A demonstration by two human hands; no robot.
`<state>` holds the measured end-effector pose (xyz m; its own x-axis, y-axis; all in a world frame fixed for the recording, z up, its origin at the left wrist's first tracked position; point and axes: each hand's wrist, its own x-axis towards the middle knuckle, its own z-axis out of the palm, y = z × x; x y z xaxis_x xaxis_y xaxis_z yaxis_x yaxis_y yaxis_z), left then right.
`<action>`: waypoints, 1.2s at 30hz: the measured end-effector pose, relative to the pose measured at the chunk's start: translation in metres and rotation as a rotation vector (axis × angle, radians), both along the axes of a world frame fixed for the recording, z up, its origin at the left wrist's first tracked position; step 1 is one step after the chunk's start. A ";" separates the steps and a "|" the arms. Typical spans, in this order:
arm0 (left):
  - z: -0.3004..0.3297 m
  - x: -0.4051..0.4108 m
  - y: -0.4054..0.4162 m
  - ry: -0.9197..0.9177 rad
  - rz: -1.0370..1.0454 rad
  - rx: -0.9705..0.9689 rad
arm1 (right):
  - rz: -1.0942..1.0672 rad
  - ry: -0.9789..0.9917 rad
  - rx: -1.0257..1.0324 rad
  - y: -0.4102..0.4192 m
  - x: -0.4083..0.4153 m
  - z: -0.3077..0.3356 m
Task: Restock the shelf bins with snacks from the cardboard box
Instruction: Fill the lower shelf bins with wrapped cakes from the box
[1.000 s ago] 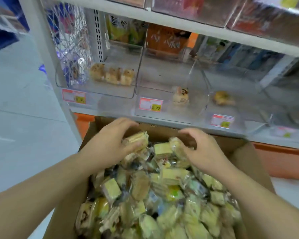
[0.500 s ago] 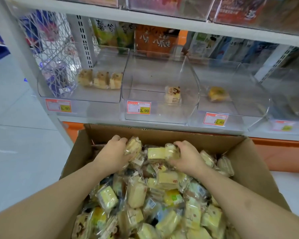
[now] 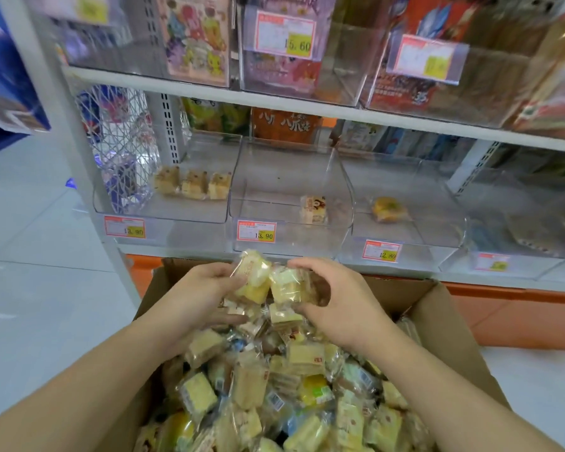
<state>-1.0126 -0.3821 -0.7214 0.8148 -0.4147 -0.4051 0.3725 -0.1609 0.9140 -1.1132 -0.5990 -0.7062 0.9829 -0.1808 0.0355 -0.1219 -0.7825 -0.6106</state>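
Restock in progress: left hand (image 3: 206, 293) and right hand (image 3: 335, 303) each curl round a clutch of wrapped cake snacks (image 3: 268, 283), lifted just above the far end of the cardboard box (image 3: 437, 324), which is heaped w/ more packs. Directly beyond, the clear middle bin (image 3: 291, 203) holds a single pack; the left bin (image 3: 163, 203) has three, the right bin (image 3: 405, 216) one. Packs look light, soft and crushable, film wrap prob. slick, so best held loosely by the handful, fingers cupped under the cake body, not by the crimped ends.
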 end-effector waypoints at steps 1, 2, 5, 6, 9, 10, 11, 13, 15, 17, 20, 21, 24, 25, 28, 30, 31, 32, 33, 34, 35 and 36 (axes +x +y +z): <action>0.005 -0.005 0.003 0.043 0.026 -0.042 | 0.014 -0.025 0.008 0.006 -0.005 0.004; 0.009 -0.011 0.006 0.078 0.036 -0.079 | 0.034 -0.047 0.001 0.012 -0.009 0.006; 0.018 -0.027 0.015 0.099 0.016 -0.140 | 0.078 -0.110 -0.006 0.023 -0.021 0.013; 0.022 -0.033 0.018 0.057 -0.017 -0.126 | 0.083 -0.138 0.004 0.027 -0.024 0.015; 0.032 -0.046 0.023 -0.029 -0.071 -0.109 | 0.099 -0.216 0.055 0.039 -0.030 0.019; 0.032 -0.047 0.024 -0.035 -0.078 -0.113 | 0.107 -0.233 0.082 0.041 -0.030 0.019; 0.032 -0.047 0.026 -0.037 -0.076 -0.123 | 0.120 -0.251 0.108 0.042 -0.030 0.019; 0.033 -0.045 0.029 -0.037 -0.050 -0.143 | 0.147 -0.280 0.144 0.039 -0.028 0.019; 0.034 -0.042 0.031 -0.040 -0.032 -0.163 | 0.168 -0.246 0.188 0.040 -0.027 0.024; 0.033 -0.040 0.031 -0.034 -0.021 -0.199 | 0.191 -0.198 0.186 0.044 -0.025 0.029; 0.032 -0.033 0.031 -0.044 -0.007 -0.241 | 0.127 -0.230 0.124 0.052 -0.019 0.030; 0.032 -0.028 0.035 -0.038 0.003 -0.256 | 0.102 -0.254 0.115 0.057 -0.012 0.029; 0.033 -0.012 0.041 -0.008 -0.007 -0.321 | 0.034 -0.307 0.109 0.061 -0.005 0.028; 0.032 -0.004 0.046 0.001 0.011 -0.334 | 0.024 -0.307 0.104 0.064 -0.002 0.029; 0.025 0.027 0.065 0.002 0.122 -0.323 | 0.007 -0.285 0.099 0.074 0.018 0.031; 0.022 0.045 0.076 0.007 0.216 -0.315 | -0.002 -0.270 0.089 0.082 0.037 0.032; 0.020 0.054 0.083 0.006 0.277 -0.300 | -0.008 -0.266 0.084 0.088 0.051 0.035; 0.018 0.064 0.091 -0.005 0.341 -0.271 | -0.010 -0.256 0.082 0.095 0.068 0.037; 0.016 0.073 0.100 -0.017 0.403 -0.235 | -0.003 -0.238 0.078 0.103 0.089 0.040; 0.014 0.080 0.108 -0.020 0.452 -0.211 | 0.013 -0.209 0.073 0.111 0.113 0.042; 0.013 0.087 0.116 -0.015 0.489 -0.205 | 0.032 -0.186 0.070 0.119 0.139 0.043; 0.011 0.093 0.124 -0.010 0.517 -0.206 | 0.049 -0.167 0.068 0.127 0.167 0.044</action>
